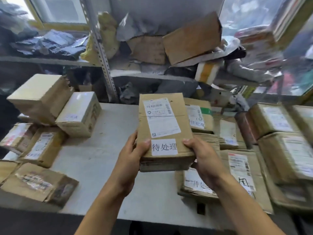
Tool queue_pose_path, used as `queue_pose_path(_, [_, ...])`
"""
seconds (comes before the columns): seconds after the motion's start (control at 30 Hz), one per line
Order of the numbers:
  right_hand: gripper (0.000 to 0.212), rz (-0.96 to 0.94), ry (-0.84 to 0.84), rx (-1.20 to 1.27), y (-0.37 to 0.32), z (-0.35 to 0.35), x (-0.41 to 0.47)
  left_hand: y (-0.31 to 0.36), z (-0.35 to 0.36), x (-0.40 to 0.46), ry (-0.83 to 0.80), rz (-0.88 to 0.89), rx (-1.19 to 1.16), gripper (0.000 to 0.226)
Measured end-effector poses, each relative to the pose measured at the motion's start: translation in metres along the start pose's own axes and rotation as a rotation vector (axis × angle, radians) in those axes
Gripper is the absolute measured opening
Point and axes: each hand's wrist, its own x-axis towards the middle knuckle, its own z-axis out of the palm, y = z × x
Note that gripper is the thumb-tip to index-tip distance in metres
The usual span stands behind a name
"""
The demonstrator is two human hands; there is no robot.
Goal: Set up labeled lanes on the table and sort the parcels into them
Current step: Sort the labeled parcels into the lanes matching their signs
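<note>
Cluttered shelves (152, 77) back a white table (94, 158). Above its middle a cardboard parcel (164, 131) labelled 待处理 (164, 147) is gripped at its near end by left hand (131, 160) and right hand (205, 160), thumbs on top. Sorted parcels (45, 116) flank both sides.

Held parcel (165, 131) bears white label (164, 147) reading 待处理

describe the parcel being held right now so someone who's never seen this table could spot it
Over the middle of the grey table, between the box piles on either side, is the held box. The left hand and right hand grip its near end. Unlike its neighbours, it is raised and shows a white 待处理 sticker.
</note>
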Motion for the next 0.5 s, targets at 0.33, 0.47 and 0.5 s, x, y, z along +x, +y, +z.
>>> queue_pose_path(0.33, [0.032,0.000,0.155,0.045,-0.002,-0.083,-0.037,-0.015,0.082,0.005,-0.140,-0.037,0.012,0.054])
queue_pose_path(0.47, [0.032,-0.013,0.174,0.078,-0.002,-0.089,-0.036,-0.014,0.087,0.014,-0.171,-0.042,0.023,0.058])
queue_pose_path(0.5, [0.033,-0.014,0.177,0.086,-0.002,-0.089,-0.034,-0.014,0.087,0.017,-0.181,-0.043,0.028,0.058])
